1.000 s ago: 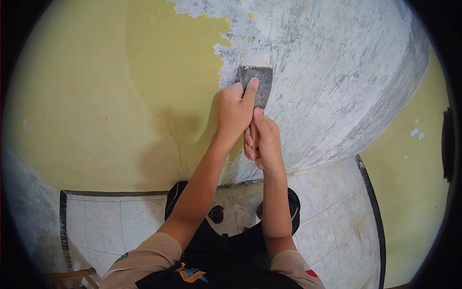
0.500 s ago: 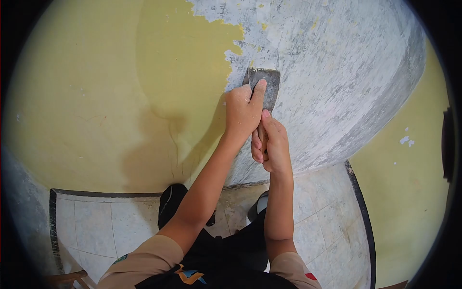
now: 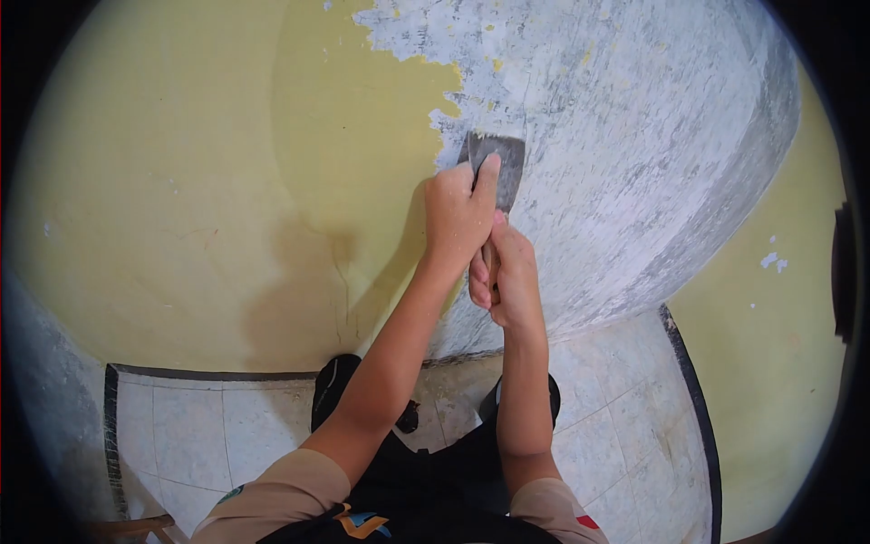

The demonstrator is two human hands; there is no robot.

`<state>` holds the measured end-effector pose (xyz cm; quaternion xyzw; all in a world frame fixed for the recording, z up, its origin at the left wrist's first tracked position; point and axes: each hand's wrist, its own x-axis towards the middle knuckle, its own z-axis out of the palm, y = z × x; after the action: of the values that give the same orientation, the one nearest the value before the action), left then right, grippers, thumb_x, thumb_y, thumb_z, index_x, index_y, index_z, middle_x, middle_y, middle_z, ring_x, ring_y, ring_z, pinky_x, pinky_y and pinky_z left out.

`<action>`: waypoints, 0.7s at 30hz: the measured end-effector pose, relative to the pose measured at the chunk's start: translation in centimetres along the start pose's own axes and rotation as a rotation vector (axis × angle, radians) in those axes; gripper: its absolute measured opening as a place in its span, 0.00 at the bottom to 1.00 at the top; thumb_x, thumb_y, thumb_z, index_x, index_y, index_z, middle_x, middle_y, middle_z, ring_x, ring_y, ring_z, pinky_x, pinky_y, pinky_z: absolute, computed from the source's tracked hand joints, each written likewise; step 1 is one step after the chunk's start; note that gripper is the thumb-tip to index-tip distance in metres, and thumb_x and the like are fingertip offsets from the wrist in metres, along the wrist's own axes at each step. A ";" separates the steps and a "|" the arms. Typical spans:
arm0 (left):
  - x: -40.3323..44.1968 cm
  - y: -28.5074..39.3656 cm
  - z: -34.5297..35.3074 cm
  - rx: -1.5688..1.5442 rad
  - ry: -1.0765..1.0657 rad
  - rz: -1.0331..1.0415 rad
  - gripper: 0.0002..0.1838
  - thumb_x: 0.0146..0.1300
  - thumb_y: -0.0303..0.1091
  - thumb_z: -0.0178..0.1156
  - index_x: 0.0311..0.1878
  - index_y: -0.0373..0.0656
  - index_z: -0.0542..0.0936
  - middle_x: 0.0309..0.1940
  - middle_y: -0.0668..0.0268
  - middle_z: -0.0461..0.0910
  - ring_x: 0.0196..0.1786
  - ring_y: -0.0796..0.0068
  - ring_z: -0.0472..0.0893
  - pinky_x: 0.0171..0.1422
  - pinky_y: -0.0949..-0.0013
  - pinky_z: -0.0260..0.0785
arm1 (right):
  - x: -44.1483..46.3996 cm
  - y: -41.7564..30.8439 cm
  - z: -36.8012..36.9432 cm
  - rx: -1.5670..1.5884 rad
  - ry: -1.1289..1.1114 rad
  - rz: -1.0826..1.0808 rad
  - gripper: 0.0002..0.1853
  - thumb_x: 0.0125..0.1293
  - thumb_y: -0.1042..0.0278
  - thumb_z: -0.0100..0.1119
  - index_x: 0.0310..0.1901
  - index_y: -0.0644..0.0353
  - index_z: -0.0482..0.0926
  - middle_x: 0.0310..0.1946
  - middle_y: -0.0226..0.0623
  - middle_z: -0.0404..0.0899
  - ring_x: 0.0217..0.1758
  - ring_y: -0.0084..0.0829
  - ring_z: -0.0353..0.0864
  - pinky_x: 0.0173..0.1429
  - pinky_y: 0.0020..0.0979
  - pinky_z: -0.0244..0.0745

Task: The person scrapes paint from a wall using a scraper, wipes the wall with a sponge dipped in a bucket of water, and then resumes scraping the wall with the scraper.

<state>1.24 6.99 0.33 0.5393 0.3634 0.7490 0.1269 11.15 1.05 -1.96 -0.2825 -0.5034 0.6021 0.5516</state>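
Observation:
A scraper (image 3: 510, 172) with a wide grey metal blade lies against the wall, its top edge on the bare whitish patch (image 3: 616, 136) close to the ragged border of the yellow-green paint (image 3: 362, 118). My left hand (image 3: 458, 208) grips the blade, thumb stretched up its face and the other fingers curled behind, partly hidden. Just below, my right hand (image 3: 512, 276) is wrapped round the wooden handle (image 3: 492, 263). Pale dust specks the back of my left hand.
Below the wall is a tiled floor (image 3: 190, 435) with a dark border strip. My dark shoes stand near the wall's foot, with a small dark object (image 3: 408, 418) between them. Part of a wooden item (image 3: 136, 525) shows at the lower left.
The view has shifted a little. Both hands and the scraper sit slightly farther right and lower in view than a second ago, the grip unchanged.

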 end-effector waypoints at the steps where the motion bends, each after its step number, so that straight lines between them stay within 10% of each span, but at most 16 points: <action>1: -0.6 -0.2 -0.4 0.038 -0.013 -0.017 0.32 0.75 0.45 0.64 0.19 0.30 0.71 0.12 0.47 0.67 0.14 0.59 0.66 0.24 0.52 0.59 | -0.4 0.4 0.0 -0.008 0.008 0.020 0.24 0.85 0.45 0.48 0.38 0.59 0.71 0.17 0.31 0.69 0.08 0.21 0.61 0.10 0.25 0.55; 21: 0.0 -0.2 -0.5 0.129 -0.059 -0.023 0.33 0.75 0.45 0.64 0.17 0.30 0.68 0.11 0.49 0.65 0.15 0.61 0.62 0.24 0.52 0.57 | -0.1 -0.2 0.0 -0.008 -0.017 0.038 0.24 0.85 0.45 0.47 0.38 0.60 0.71 0.17 0.31 0.68 0.08 0.21 0.61 0.12 0.25 0.55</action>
<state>0.73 6.92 0.17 0.5638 0.4131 0.7065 0.1112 11.30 0.95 -1.77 -0.2888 -0.5050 0.6129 0.5347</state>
